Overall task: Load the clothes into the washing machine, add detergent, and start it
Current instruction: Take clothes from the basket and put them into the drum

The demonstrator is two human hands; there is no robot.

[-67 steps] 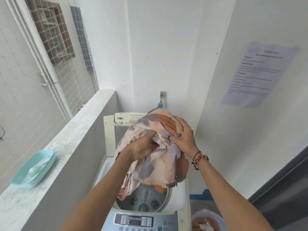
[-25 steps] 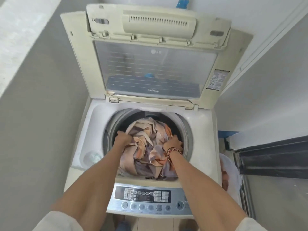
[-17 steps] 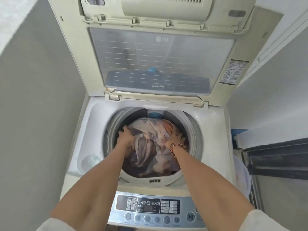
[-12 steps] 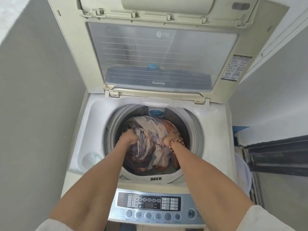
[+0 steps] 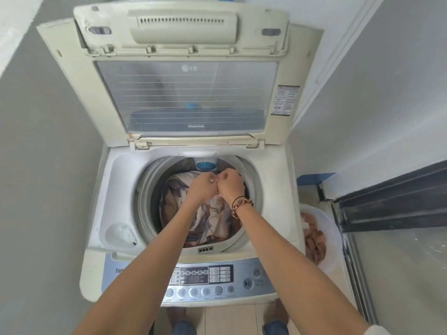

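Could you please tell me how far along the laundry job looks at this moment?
Done: the lid is up and patterned cloth lies in the drum. In hand: the left hand and right hand are together above that cloth, fingers curled; what they pinch is unclear. Left: more laundry sits in the basket beside the washer, no detergent is visible, and the control panel is untouched.
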